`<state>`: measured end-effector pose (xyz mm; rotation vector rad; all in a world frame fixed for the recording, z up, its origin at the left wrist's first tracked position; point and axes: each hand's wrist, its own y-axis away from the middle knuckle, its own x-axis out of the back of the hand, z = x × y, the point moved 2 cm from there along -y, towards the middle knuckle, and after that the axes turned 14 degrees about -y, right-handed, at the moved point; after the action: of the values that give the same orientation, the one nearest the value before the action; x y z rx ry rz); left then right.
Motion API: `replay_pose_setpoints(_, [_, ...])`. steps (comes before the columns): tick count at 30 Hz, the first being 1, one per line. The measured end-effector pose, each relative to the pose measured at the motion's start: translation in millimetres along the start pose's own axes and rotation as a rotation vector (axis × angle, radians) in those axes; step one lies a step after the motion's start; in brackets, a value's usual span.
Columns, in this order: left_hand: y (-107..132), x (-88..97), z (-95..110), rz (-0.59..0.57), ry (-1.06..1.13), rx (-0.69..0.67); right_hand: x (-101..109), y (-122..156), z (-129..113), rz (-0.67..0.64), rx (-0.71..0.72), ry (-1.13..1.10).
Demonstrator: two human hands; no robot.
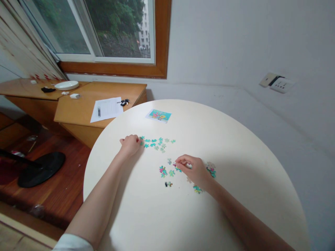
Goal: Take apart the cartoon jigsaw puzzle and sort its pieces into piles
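Note:
On the white round table (157, 219) lie small jigsaw pieces in loose groups. My left hand (131, 143) is curled at the left end of a group of green pieces (154, 141), its fingertips closed on a teal puzzle piece (141, 138). Lower and to the right, my right hand (192, 168) pinches thumb and forefinger together at a small pinkish puzzle piece (174, 164). Around it are a pink-and-green piece (162, 171), a light green piece (171, 173) and a dark-marked piece (168, 184). More pieces (210, 169) show beyond the right hand, partly hidden by it.
A colourful picture card (158, 115) lies near the table's far edge. Left of the table, a wooden cabinet (78, 113) holds a paper sheet (108, 108), keys (125, 102) and a white plate (67, 85). A wall socket (282, 84) is at right, a window above.

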<state>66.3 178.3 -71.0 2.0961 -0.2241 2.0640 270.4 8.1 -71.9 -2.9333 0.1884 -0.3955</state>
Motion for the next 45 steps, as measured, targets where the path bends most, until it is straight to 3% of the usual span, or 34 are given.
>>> replay_pose_setpoints(13, [3.2, 4.2, 1.9, 0.061, -0.037, 0.015, -1.1, -0.2, 1.7, -0.002, -0.011, -0.011])
replay_pose_setpoints(19, [2.2, 1.0, -1.0, 0.066, 0.051, 0.039, -0.1, 0.0, 1.0, -0.004, -0.003, 0.002])
replay_pose_setpoints(25, [2.8, 5.7, -0.9, 0.163, 0.19, 0.084, 2.9, -0.4, -2.7, -0.011, 0.004, 0.081])
replay_pose_setpoints(33, [3.1, 9.0, 0.8, 0.202, 0.234, 0.129, 7.3, -2.1, -2.2, -0.079, 0.093, 0.204])
replay_pose_setpoints(40, [4.4, 9.9, 2.3, 0.223, 0.284, 0.14, 3.3, 3.0, -5.1, -0.271, 0.197, 0.293])
replay_pose_setpoints(45, [7.2, 16.6, 4.1, 0.245, 0.313, 0.149, 1.4, 3.9, -2.1, -0.297, 0.207, 0.372])
